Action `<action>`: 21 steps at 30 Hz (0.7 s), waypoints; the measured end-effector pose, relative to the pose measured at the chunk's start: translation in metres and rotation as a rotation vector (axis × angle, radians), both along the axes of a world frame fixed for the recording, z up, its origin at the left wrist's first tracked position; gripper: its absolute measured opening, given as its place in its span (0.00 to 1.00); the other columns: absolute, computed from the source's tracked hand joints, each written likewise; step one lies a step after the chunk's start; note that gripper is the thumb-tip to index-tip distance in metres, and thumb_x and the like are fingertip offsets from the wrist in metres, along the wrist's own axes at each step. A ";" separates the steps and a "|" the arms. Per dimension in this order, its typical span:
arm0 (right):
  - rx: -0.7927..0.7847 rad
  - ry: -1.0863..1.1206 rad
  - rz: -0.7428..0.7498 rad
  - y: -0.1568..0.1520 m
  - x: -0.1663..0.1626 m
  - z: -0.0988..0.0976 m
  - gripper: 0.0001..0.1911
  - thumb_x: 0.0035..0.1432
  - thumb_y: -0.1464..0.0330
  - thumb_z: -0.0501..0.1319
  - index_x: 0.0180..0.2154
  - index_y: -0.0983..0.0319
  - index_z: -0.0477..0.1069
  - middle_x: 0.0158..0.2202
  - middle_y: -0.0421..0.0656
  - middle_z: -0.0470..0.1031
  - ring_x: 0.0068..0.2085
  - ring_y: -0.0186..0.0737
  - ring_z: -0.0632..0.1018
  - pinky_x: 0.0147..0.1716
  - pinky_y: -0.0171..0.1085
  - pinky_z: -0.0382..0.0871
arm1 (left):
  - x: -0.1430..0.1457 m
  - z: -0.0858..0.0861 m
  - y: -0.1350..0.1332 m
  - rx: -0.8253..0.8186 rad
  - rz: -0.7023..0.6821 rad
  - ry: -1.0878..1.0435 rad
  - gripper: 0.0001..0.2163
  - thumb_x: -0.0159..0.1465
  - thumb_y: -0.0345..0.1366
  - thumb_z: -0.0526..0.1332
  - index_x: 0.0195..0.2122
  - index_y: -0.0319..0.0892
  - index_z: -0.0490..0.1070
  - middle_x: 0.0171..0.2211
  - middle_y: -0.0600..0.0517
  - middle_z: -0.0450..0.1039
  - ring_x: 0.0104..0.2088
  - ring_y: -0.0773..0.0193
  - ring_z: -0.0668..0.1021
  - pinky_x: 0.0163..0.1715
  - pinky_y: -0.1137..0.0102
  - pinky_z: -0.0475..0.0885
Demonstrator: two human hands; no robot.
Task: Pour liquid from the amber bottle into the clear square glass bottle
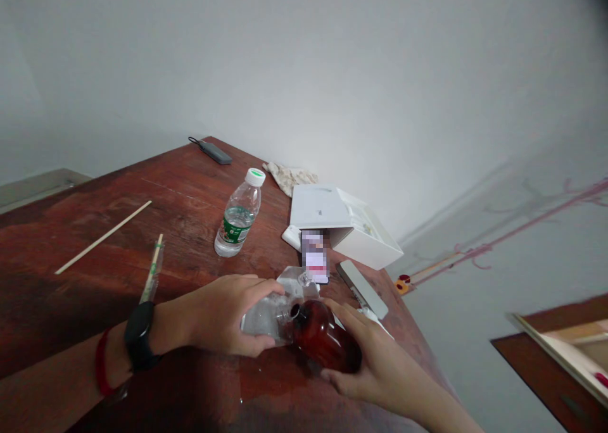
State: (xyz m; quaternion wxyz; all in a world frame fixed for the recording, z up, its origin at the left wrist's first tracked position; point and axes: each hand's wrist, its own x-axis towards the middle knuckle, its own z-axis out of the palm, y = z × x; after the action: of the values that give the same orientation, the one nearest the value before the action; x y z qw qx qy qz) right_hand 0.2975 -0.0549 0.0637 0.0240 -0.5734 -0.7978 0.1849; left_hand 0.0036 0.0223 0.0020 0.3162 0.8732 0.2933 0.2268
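My left hand is closed around a clear bottle, whose narrow neck points right. My right hand grips a shiny dark amber bottle, tilted with its open mouth toward the clear bottle's neck. The two mouths are very close; whether they touch, I cannot tell. Just behind them lies a clear angular piece, perhaps another small container, partly covered by the hands and bottles. Small wet spots show on the brown wooden table in front.
A capped water bottle stands behind my left hand. A phone, a white box and a grey slab lie beyond the bottles. A thin stick, wrapped chopsticks, a dark grey device and a cloth lie farther out.
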 end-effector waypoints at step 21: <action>-0.084 0.458 -0.038 -0.008 0.022 -0.043 0.46 0.43 0.69 0.72 0.65 0.59 0.62 0.63 0.56 0.75 0.64 0.63 0.78 0.64 0.58 0.72 | -0.006 -0.002 0.006 -0.032 -0.055 0.036 0.36 0.62 0.47 0.72 0.70 0.49 0.63 0.63 0.46 0.78 0.58 0.43 0.82 0.58 0.56 0.76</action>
State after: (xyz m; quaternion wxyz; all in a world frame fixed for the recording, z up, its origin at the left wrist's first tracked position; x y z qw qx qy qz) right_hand 0.3200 -0.0628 0.0209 0.1840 -0.5318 -0.7521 0.3430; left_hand -0.0020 0.0286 0.0000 0.3309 0.8797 0.2785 0.1976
